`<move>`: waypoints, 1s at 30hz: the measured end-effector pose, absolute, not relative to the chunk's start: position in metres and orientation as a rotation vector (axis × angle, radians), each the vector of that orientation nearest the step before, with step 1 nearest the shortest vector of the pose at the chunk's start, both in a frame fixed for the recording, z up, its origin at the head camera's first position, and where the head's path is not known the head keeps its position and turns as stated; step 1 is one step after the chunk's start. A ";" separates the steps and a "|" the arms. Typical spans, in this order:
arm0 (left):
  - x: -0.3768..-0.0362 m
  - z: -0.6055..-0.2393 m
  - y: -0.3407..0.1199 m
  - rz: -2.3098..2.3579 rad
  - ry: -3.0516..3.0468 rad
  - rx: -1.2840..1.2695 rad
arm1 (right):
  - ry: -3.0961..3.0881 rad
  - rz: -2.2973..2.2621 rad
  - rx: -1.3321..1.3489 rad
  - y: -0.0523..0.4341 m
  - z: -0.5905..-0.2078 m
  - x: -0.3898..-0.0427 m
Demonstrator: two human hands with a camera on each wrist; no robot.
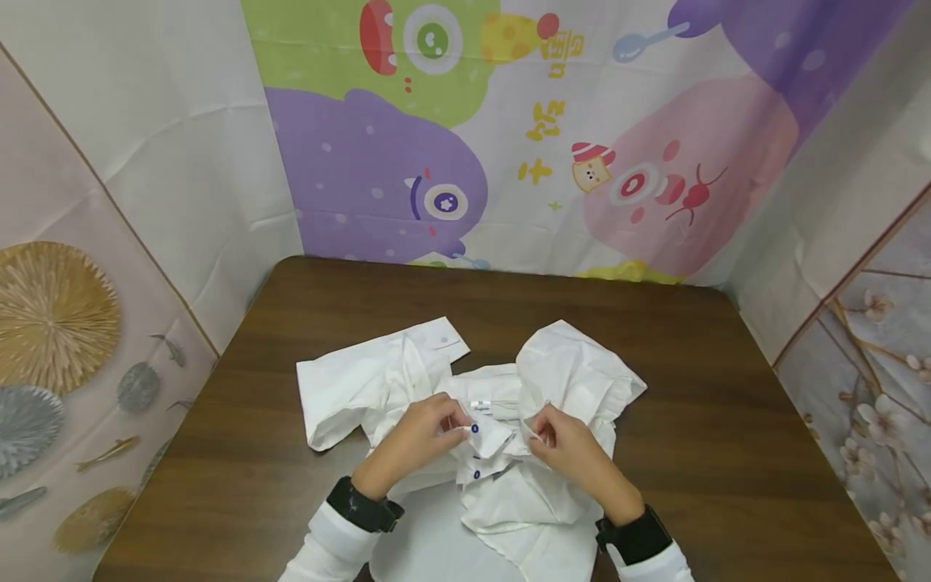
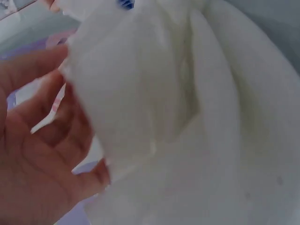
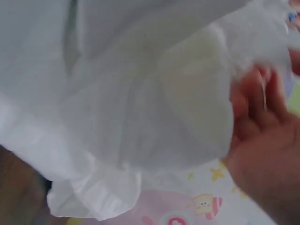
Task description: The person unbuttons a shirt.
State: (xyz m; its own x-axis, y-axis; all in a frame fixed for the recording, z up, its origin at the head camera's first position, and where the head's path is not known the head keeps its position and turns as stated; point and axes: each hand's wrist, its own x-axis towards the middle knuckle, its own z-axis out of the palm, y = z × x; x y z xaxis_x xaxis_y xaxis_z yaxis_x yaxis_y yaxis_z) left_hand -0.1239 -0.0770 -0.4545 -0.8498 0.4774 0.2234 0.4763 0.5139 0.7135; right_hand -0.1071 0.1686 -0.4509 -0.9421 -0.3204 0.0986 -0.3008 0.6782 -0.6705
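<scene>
A rumpled white shirt [image 1: 560,495] lies on the brown table, its sleeves [image 1: 349,384] spread to the left and right. My left hand [image 1: 422,432] pinches the shirt's edge beside a dark blue button [image 1: 475,428]; a second blue button [image 1: 476,475] shows just below. My right hand [image 1: 570,453] pinches the opposite edge, a short way across from the left. Between the hands, near the collar, is a small label [image 1: 480,406]. White fabric [image 2: 136,103] fills most of the left wrist view. In the right wrist view, cloth [image 3: 140,112] hides part of the right fingers.
The dark wooden table [image 1: 691,388] reaches back to a cartoon-printed curtain [image 1: 509,162]. Patterned cloth panels [image 1: 145,162] stand at both sides. Below the hands is a smooth pale surface [image 1: 429,533] whose kind I cannot tell. Black bands [image 1: 360,505] circle both wrists.
</scene>
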 end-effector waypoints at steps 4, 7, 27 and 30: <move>-0.120 -0.458 -0.086 1.125 2.658 0.920 | 2.635 -1.142 -0.701 0.180 -0.452 -0.107; -0.119 -0.458 -0.093 1.066 2.619 0.956 | 2.579 -1.152 -0.702 0.187 -0.444 -0.110; -0.182 -0.445 -0.086 0.609 2.621 0.852 | 2.549 -0.729 -0.722 0.160 -0.442 -0.186; -0.185 -0.444 -0.088 0.487 2.543 0.885 | 2.526 -0.596 -0.647 0.157 -0.447 -0.187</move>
State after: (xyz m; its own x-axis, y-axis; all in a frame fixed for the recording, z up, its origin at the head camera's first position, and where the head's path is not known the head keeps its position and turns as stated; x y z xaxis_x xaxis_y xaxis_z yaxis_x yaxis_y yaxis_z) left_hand -0.1848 -0.0878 -0.4443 -0.7182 0.6470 -0.2560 0.5067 0.7385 0.4449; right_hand -0.1866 0.1573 -0.4465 -0.7822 -0.5325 -0.3234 -0.3318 0.7955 -0.5071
